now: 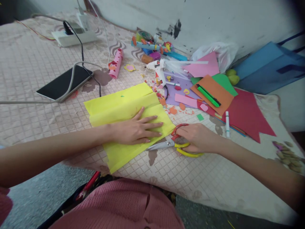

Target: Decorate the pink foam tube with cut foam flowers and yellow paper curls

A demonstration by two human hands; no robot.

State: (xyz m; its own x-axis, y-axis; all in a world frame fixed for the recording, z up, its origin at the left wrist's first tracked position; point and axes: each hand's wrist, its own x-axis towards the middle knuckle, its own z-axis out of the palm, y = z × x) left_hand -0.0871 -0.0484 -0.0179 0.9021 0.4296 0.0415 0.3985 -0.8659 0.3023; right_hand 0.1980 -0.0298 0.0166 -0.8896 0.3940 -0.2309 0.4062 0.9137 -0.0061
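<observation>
A creased sheet of yellow paper (124,111) lies near the front edge of the table. My left hand (133,130) rests flat on it, fingers spread. Just to the right, my right hand (197,136) grips a pair of scissors (166,145) by their red and yellow handles. The metal blades point left along the paper's lower right edge, and part of them is hidden by the sheet. Whether the blades have the paper between them, I cannot tell.
Behind the paper lie a white glue gun (158,68), paper scraps and a rolled pink paper (116,63). Coloured sheets, including a red one (247,114), and a white marker (227,124) are at the right. A phone (64,83) and power strip (73,36) with cables occupy the left.
</observation>
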